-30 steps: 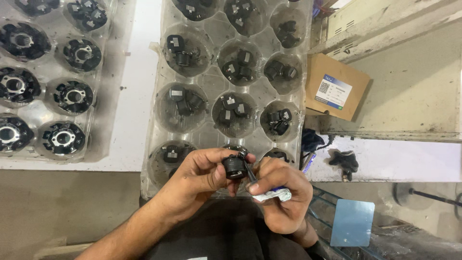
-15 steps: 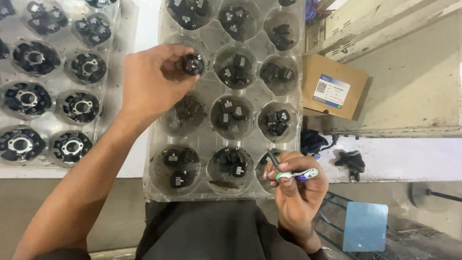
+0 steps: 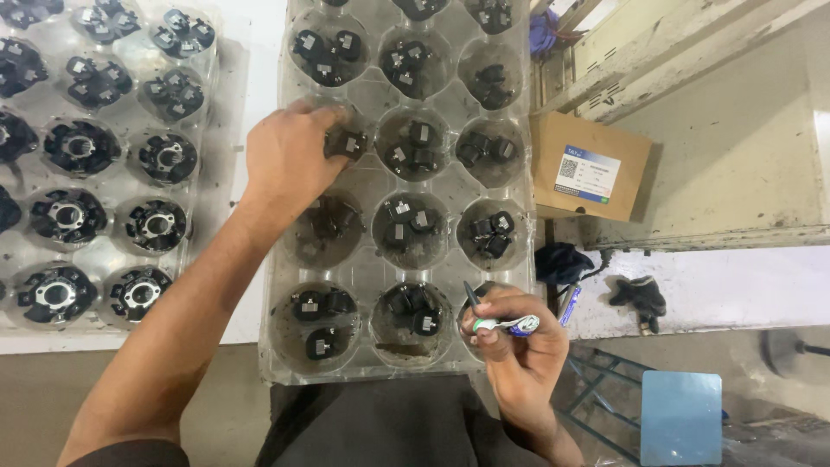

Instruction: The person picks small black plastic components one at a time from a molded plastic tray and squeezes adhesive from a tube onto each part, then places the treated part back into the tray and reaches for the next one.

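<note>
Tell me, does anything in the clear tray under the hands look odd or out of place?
Nothing stands out. The clear tray lies flat, with small black parts sitting inside its round cups. The left hand places one black part into a cup; the right hand holds a marker pen.

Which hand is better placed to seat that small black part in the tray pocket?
Left. The left hand already grips the small black part over the clear tray; the right hand holds a pen.

White worktop (image 3: 259,69), grey concrete floor (image 3: 43,406), pale wooden frame (image 3: 735,147) at right.
</note>
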